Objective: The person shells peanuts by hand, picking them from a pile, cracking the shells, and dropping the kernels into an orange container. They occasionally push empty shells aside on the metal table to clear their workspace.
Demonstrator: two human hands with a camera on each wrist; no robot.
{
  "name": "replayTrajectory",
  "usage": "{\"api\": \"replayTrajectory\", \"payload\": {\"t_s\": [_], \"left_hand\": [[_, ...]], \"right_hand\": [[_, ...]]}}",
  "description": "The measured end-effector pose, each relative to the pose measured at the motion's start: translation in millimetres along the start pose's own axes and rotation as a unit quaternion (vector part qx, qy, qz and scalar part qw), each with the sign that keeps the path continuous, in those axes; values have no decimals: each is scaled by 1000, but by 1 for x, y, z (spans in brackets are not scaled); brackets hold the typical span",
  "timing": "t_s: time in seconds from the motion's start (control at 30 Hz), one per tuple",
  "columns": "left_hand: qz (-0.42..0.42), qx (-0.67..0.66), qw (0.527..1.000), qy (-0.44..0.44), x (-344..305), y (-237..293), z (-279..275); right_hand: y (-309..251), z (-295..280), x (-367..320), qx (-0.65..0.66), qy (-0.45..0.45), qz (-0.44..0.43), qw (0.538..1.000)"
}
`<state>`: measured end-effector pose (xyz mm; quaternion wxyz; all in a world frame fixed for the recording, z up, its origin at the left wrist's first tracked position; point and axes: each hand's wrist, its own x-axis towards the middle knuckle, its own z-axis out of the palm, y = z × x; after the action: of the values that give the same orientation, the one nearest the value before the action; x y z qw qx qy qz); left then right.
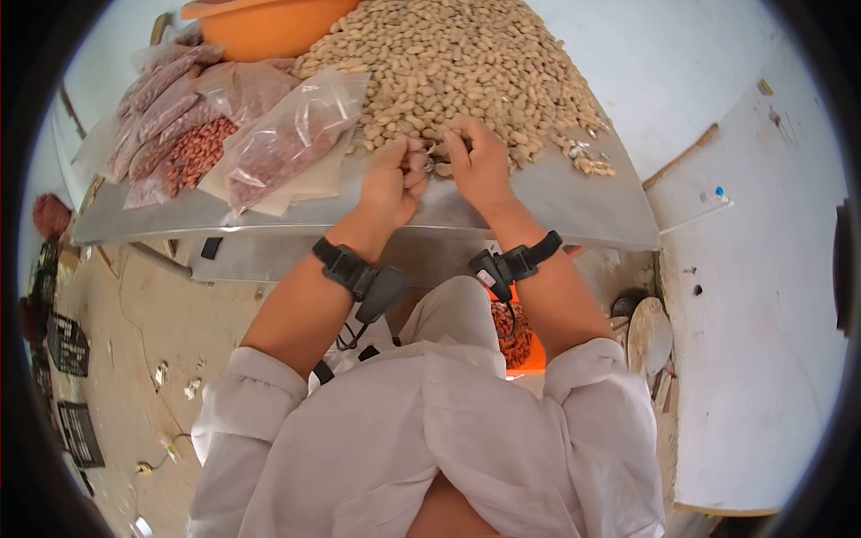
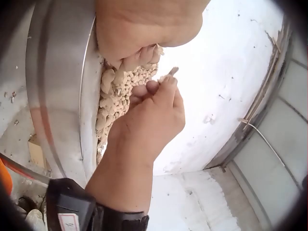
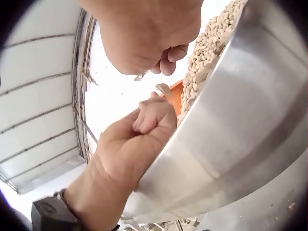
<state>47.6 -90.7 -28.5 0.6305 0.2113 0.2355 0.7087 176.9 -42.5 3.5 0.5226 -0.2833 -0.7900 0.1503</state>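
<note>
Obs: left hand (image 1: 392,184) and right hand (image 1: 480,166) each pinch part of a peanut shell (image 1: 433,163), just at the near edge of the peanut pile (image 1: 466,63). Judgement: pull the halves apart gently, low over that edge, so kernels don't scatter.

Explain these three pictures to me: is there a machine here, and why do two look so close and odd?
No machine here: a person sits at a metal table and works with two bare hands. The wide picture comes from a camera worn on the head, looking down. The two close ones come from small cameras strapped to the wrists, each looking along its own hand. On the table lies a heap of peanuts in their shells, with clear bags of red kernels beside it and an orange basin behind. The left hand and the right hand meet at the heap's near edge, and each pinches a small bit of shell.
</note>
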Motion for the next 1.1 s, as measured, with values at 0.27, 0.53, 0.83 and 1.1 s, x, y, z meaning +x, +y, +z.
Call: {"api": "replayTrajectory", "payload": {"t_s": [0.27, 0.53, 0.83, 1.1], "left_hand": [[12, 67, 997, -41, -5, 2, 4], [12, 27, 999, -46, -1, 0, 1], [4, 41, 998, -54, -2, 2, 2], [43, 159, 984, -62, -3, -8, 8]], "right_hand": [[91, -112, 18, -237, 103, 47, 965], [83, -117, 12, -354, -105, 52, 928], [97, -85, 12, -338, -178, 60, 922], [40, -64, -4, 221, 10, 220, 950]]}}
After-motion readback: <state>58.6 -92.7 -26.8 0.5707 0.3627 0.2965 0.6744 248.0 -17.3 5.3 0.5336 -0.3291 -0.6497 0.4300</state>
